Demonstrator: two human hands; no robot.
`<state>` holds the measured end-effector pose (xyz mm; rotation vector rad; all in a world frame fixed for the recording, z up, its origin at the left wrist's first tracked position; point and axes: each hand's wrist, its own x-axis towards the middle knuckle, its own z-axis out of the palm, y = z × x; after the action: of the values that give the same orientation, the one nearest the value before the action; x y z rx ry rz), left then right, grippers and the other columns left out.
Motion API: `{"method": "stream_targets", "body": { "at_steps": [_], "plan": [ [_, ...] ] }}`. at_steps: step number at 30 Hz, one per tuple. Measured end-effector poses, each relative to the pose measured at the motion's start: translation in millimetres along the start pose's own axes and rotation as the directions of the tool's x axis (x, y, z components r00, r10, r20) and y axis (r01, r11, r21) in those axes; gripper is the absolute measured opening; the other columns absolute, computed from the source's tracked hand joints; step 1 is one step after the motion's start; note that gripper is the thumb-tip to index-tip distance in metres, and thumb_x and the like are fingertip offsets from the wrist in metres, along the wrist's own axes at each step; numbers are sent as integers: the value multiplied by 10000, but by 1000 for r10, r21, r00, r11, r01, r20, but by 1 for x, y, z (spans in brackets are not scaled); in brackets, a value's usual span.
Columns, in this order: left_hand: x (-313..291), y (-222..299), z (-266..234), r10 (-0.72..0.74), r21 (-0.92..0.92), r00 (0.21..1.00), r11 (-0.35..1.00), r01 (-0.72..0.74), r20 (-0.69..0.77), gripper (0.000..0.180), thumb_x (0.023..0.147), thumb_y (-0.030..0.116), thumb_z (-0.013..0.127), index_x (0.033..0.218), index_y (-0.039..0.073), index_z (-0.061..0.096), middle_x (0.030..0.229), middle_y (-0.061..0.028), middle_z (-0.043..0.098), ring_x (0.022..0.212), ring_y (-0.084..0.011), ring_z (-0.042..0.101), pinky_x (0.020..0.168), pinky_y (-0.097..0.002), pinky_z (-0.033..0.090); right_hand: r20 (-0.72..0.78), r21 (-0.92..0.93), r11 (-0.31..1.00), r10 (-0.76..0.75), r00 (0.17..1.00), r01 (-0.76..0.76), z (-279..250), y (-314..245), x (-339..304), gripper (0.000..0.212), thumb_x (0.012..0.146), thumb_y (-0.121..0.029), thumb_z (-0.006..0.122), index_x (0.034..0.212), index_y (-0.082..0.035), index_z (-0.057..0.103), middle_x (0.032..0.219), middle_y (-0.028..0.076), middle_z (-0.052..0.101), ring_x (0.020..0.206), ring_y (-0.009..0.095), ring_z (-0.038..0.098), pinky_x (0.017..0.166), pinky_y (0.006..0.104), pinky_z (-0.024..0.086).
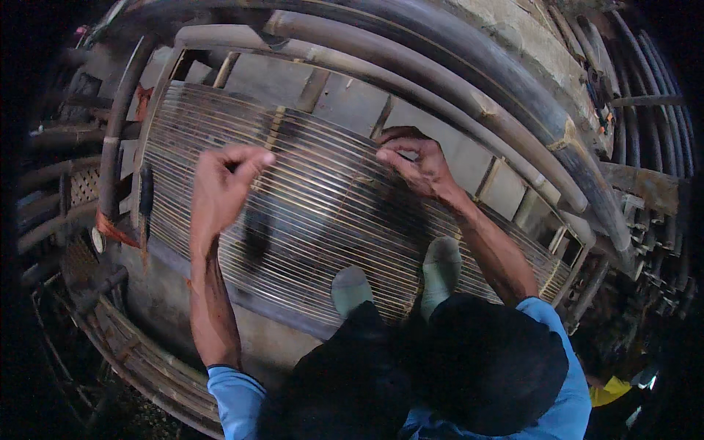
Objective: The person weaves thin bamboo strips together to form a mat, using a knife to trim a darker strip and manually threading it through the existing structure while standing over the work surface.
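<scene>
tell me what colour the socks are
The socks are pale green with greyish toes, shown in the head view.

No legible txt, nos or signs here

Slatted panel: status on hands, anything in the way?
Left hand pinched, nothing visible in it. Right hand curled, grip unclear. Slatted panel beneath both. Socked feet hide part of its near side.
</scene>
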<state>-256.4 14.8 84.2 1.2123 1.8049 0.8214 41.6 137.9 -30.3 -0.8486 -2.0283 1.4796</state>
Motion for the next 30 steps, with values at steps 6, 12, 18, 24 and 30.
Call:
{"method": "stream_targets", "body": {
  "at_steps": [6,12,18,24,30],
  "plan": [
    [110,-38,78,342,691,934,701,-179,-105,160,812,174,717,874,31,753,852,-150,702,846,-339,653,777,-454,505,-257,-367,884,203,945,-290,0,60,17,222,910,-260,657,1015,-65,656,898,143,724,858,311,711,808,423,541],
    [164,-84,195,148,816,960,506,-280,238,216,811,186,625,974,55,681,994,-204,697,972,-369,663,945,-516,445,-65,-10,833,552,832,-553,7,86,35,285,931,-197,617,1152,-33,690,1034,144,740,1007,290,703,905,383,515],
    [171,-74,188,-136,609,911,780,-144,389,339,810,302,640,1071,87,664,1040,-162,692,1006,-375,664,862,-508,524,86,-32,850,527,845,-527,-1,90,36,299,856,-215,657,1112,-70,708,1013,200,724,944,337,715,847,426,549],
    [164,-72,185,-35,673,930,701,-238,365,327,836,298,587,1086,122,703,1030,-177,708,991,-395,676,889,-488,524,-73,13,912,410,909,-410,4,89,37,229,844,-242,694,1000,-83,747,984,162,737,865,307,730,823,404,558],
    [168,-58,179,-324,713,828,691,-124,458,309,863,266,571,1130,169,692,1148,-124,696,1149,-331,633,1004,-503,426,-75,-41,908,412,908,-416,5,86,34,203,857,-231,687,980,-84,754,987,150,739,905,324,720,828,410,550]
  ]
}}
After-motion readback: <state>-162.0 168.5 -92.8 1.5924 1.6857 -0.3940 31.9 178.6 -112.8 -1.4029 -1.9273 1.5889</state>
